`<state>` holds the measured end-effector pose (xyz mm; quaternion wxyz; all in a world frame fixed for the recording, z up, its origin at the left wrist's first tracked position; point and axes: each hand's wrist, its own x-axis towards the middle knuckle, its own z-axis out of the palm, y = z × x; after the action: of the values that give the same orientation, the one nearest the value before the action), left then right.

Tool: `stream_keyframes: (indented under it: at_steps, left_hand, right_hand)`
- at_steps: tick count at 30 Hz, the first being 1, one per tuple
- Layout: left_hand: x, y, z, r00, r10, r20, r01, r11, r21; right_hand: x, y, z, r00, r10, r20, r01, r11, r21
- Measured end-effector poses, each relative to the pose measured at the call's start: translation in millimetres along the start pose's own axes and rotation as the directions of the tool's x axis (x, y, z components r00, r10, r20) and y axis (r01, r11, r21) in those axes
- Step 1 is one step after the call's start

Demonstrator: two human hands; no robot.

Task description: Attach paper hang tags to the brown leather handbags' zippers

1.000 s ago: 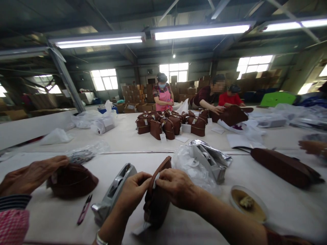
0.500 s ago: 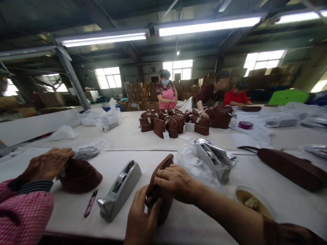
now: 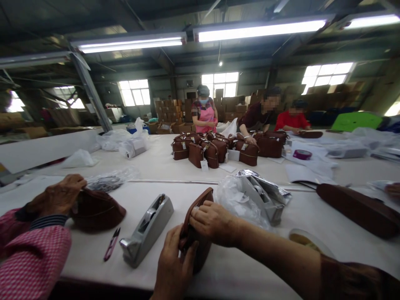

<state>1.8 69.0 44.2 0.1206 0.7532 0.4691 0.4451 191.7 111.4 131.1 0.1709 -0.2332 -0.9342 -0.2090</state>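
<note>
A brown leather handbag (image 3: 203, 250) stands on the white table right in front of me, its strap arching over the top. My left hand (image 3: 175, 262) grips the bag's near left side, thumb across the front and fingers behind. At the upper edge, my right hand (image 3: 215, 221) is closed with its fingertips pressed on the bag by the strap; what they pinch there is hidden. Left of the bag lies a grey tape dispenser (image 3: 146, 233), and beside that are pink-handled thread snips (image 3: 111, 246).
At the left a co-worker's hands (image 3: 62, 196) hold another brown bag (image 3: 96, 210). Beyond, several finished brown bags (image 3: 215, 150) stand grouped near other people. Right of me are a second tape dispenser (image 3: 261, 198), clear plastic (image 3: 234, 200), a round dish (image 3: 309, 241) and a long brown bag (image 3: 356, 208).
My hands keep nearly the same hold on the handbag. The co-worker's hands at the left have shifted slightly on their bag. Part of another hand now shows at the right edge.
</note>
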Motion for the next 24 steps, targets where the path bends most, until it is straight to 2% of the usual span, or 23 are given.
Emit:
stream_keyframes:
  at_steps: [4, 7, 11, 17, 20, 24]
  left_hand:
    - [-3, -1, 5.9, 1.000, -0.018, 0.002, 0.018, 1.000, -0.016]
    - [-5, -2, 14.3, 0.998, -0.062, -0.008, 0.062, 0.998, -0.003]
    - [-5, 2, 23.0, 0.990, -0.135, -0.043, 0.138, 0.988, 0.063]
    - [-1, 14, 26.7, 0.974, -0.220, -0.049, 0.224, 0.970, 0.093]
    - [0, 13, 25.2, 0.976, -0.214, -0.046, 0.216, 0.975, 0.045]
    - [1, 6, 15.5, 0.985, -0.171, 0.024, 0.172, 0.982, -0.071]
  right_hand:
    - [-2, 2, 2, 0.997, -0.073, 0.014, 0.073, 0.997, 0.000]
    - [-4, 4, 6, 0.993, -0.116, -0.030, 0.116, 0.993, 0.017]
    - [-6, 0, 10, 0.987, -0.129, -0.092, 0.134, 0.990, 0.052]
    - [-4, -8, 13, 0.985, -0.133, -0.113, 0.139, 0.989, 0.047]
    - [-3, -12, 16, 0.987, -0.094, -0.127, 0.101, 0.994, 0.050]
    - [-6, -17, 17, 0.990, 0.029, -0.141, -0.017, 0.996, 0.085]
